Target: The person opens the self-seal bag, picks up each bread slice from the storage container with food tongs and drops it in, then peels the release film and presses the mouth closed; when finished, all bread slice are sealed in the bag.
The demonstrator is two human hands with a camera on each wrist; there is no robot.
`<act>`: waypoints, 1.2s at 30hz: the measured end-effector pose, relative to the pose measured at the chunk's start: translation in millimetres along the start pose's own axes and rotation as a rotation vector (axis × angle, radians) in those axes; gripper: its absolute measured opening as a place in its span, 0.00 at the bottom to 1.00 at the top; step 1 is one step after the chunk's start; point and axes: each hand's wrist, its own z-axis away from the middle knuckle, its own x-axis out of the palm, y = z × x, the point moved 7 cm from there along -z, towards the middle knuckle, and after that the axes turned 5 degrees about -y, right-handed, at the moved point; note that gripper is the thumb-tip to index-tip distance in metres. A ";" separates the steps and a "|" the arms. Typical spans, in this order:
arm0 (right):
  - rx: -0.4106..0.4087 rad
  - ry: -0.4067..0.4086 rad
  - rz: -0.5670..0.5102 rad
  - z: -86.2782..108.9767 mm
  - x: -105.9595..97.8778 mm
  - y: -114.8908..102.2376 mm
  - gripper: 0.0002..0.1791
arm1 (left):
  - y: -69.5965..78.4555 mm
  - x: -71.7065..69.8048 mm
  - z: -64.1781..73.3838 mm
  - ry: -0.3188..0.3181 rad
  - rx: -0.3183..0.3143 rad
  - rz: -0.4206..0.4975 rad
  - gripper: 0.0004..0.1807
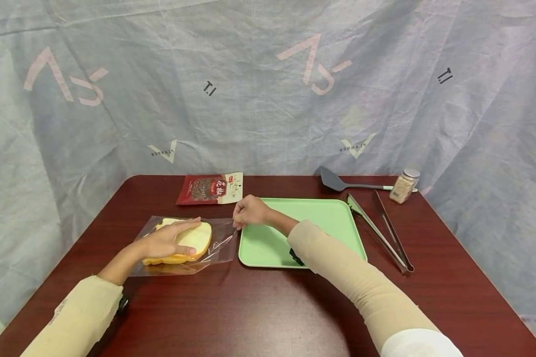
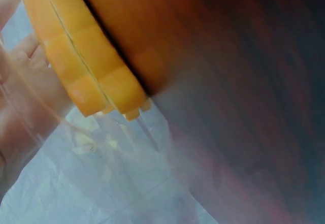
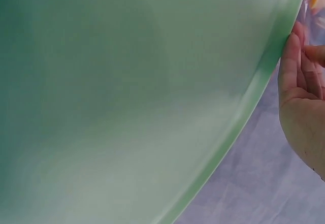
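Observation:
Two stacked bread slices (image 1: 201, 237) with yellow-orange crusts lie in or on a clear plastic bag (image 1: 221, 253) at the left of the table. My left hand (image 1: 167, 239) rests over the slices with its fingers and thumb spread across them. In the left wrist view the ridged crusts (image 2: 86, 56) show beside the palm, with clear film around them. At the bag's right edge my right hand (image 1: 249, 210) pinches the film, just over the left rim of the light green tray (image 1: 312, 233). Whether film covers my left hand is hard to tell.
A red spice packet (image 1: 207, 189) lies behind the bag. Right of the tray are metal tongs (image 1: 386, 235). Behind them lie a grey spatula (image 1: 339, 183) and a lidded jar (image 1: 404, 187) near the table's back right corner. A grey cloth (image 1: 268, 89) hangs behind the table.

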 end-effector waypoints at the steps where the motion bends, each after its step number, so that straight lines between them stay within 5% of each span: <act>1: -0.004 0.005 0.010 0.4 -0.1 -0.5 0.10 | 0.3 0.0 0.2 0.000 -0.001 0.003 0.44; 6: -0.014 0.022 0.044 1.6 -0.8 -1.3 0.10 | 1.3 0.2 0.3 0.000 0.000 0.013 0.44; 20: 0.058 -0.028 -0.133 0.3 0.0 6.2 0.08 | 2.8 0.8 -0.9 -0.007 -0.001 0.021 0.44; 36: 0.059 -0.029 -0.193 0.9 0.6 4.4 0.03 | 0.7 2.5 -1.1 0.000 -0.017 0.023 0.44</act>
